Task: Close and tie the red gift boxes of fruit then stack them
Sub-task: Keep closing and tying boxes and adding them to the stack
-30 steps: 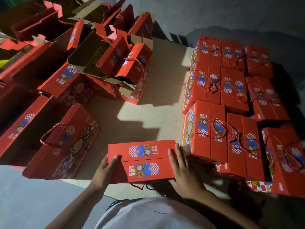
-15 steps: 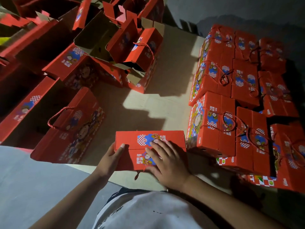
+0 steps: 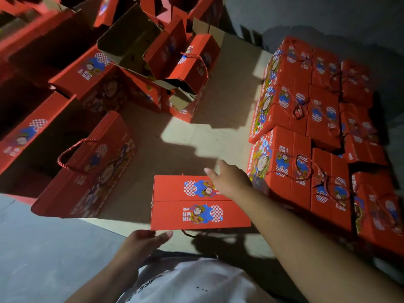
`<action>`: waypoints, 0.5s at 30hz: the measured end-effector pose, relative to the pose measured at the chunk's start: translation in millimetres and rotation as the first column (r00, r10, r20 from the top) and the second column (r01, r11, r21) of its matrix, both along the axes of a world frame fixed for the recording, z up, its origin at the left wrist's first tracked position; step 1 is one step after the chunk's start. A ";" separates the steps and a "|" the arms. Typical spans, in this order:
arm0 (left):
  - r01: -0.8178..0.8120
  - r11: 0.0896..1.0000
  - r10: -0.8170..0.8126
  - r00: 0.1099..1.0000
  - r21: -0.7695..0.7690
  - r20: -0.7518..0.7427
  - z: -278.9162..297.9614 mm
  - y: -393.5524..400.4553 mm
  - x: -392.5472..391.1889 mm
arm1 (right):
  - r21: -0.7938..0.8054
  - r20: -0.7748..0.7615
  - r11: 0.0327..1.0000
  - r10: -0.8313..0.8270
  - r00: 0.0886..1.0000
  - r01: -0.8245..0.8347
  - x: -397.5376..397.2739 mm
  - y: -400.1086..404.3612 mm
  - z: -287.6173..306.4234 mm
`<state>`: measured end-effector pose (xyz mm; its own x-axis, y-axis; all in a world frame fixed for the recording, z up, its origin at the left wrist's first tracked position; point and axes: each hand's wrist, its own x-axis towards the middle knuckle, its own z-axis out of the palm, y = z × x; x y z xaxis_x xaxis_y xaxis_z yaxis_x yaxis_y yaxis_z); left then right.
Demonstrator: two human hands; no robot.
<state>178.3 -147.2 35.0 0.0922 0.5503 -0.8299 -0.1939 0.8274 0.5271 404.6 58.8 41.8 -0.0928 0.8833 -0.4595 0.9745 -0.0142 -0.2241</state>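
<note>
A closed red gift box (image 3: 192,202) lies right in front of me on the cardboard sheet, its two top flaps meeting along the middle. A red cord end (image 3: 188,234) pokes out from under its near edge. My left hand (image 3: 142,243) is at the box's near left corner, fingers loosely extended along the near edge. My right hand (image 3: 227,182) reaches across the box's far right corner, fingers straight and holding nothing. Several closed, tied boxes (image 3: 306,162) stand packed together at the right.
Open red boxes (image 3: 87,167) with cord handles crowd the left. More open boxes with raised flaps (image 3: 175,66) fill the back left. A cardboard sheet (image 3: 185,138) covers the floor between the groups. Grey floor (image 3: 43,248) lies at the near left.
My right hand has lifted off the box top and moved toward its far right corner. My left hand has slid from the box's left side to its near left corner.
</note>
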 end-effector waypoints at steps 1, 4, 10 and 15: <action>-0.012 0.998 0.019 0.994 -0.070 0.108 0.1 -0.5 0.4 | -0.061 -0.095 0.997 -0.058 0.994 0.053 -5.2 6.7 0.8; -0.086 0.974 0.140 0.955 -0.208 0.260 -2.0 6.7 13.9 | -0.214 -0.434 0.971 -0.191 0.880 0.105 -21.6 13.0 1.8; -0.031 0.967 0.100 0.959 -0.252 0.267 12.4 19.8 48.5 | -0.101 -0.669 0.995 -0.079 0.739 0.015 -20.1 -23.3 28.6; -0.059 0.997 0.070 0.966 -0.051 0.247 56.0 15.3 43.3 | -0.059 -0.734 0.992 0.030 0.679 -0.107 18.6 -79.5 45.3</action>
<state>221.7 -131.9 91.0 0.2640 0.5266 -0.8081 -0.3678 0.8295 0.4203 423.2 -20.7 87.0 -0.4918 0.8194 -0.2946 0.4999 -0.0113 -0.8660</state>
